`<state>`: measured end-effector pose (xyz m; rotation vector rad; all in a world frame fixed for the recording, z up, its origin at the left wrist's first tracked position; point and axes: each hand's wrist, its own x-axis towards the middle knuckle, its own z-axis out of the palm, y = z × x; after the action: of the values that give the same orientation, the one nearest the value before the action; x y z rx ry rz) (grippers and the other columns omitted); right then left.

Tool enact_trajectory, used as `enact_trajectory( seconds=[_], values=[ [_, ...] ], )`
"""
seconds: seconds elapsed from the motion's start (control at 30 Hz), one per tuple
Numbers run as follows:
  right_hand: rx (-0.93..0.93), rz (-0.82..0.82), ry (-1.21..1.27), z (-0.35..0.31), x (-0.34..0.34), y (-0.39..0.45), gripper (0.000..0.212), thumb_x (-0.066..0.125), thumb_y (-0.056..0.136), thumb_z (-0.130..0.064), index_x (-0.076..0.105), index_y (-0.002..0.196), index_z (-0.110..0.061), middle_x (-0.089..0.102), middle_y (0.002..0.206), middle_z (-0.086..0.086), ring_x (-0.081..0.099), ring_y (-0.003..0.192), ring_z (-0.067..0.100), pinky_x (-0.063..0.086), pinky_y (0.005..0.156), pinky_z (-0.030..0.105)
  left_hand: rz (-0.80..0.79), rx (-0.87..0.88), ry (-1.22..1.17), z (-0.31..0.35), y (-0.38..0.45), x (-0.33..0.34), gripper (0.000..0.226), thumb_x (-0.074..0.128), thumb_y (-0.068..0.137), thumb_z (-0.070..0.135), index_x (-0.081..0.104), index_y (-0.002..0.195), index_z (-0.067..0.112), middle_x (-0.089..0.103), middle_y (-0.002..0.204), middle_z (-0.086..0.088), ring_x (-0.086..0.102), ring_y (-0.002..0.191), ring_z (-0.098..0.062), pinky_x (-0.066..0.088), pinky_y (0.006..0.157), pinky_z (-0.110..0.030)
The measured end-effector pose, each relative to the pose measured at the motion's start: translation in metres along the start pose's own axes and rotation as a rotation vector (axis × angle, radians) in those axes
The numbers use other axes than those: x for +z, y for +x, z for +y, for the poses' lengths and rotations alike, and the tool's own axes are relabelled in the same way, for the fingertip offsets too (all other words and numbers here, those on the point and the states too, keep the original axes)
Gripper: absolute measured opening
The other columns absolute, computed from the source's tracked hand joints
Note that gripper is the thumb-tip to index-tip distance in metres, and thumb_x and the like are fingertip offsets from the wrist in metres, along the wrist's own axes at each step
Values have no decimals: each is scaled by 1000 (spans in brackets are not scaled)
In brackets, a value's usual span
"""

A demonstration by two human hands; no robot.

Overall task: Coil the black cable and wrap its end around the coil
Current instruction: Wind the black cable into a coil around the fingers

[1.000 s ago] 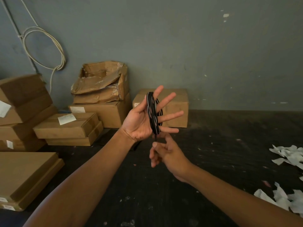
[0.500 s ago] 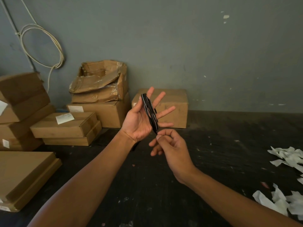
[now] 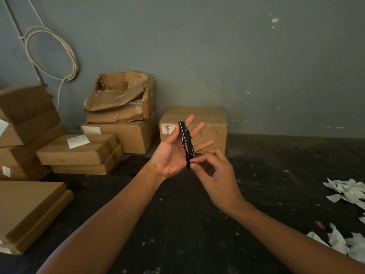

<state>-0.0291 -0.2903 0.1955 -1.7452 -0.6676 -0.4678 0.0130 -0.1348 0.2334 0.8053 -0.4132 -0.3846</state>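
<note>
Now the right hand (image 3: 218, 176) has risen to pinch the black cable (image 3: 185, 141).

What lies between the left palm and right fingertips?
The black cable coil, on the left hand; the right hand pinches its lower end. Head view.

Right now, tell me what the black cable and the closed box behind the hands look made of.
Black cable: probably plastic- or rubber-jacketed, smooth, glossy; pale lines along its strands may be glints or a stripe. It bends into tight loops on the left hand, the right hand pinching its end. Closed box: brown cardboard, matte, bearing a white label.
</note>
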Motion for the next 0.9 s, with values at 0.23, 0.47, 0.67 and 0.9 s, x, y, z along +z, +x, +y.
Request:
enact_trajectory(
  seconds=[0.23,0.47,0.67,0.9],
  values=[
    [-68,-113,-151,4,-7,0,23,74,82,-12,70,101,-25,64,107,-8,53,108,1,43,92,15,80,-53,71,-13,-5,2,49,33,96,49,50,140,36,48,152,0,46,135,-40,35,109,-56],
    [165,-148,-10,7,-10,-1,44,75,81,-9,49,113,-25,70,89,-8,67,89,1,54,79,19,213,-133,128,-24,-5,0,49,31,103,41,59,135,16,60,140,-5,61,124,-23,52,94,-43],
    [347,-131,102,12,-14,2,45,76,80,-4,55,113,-26,72,94,-3,69,87,0,51,74,17,434,-187,208,-31,-1,-8,46,40,104,37,74,104,5,76,100,-16,75,92,-27,61,72,-38],
    [653,-23,367,26,-17,-1,45,77,77,-3,56,112,-23,77,89,2,72,81,7,50,72,26,497,-172,557,-43,-6,-11,33,44,104,34,67,114,12,76,107,-10,74,99,-19,57,81,-32]
  ],
)
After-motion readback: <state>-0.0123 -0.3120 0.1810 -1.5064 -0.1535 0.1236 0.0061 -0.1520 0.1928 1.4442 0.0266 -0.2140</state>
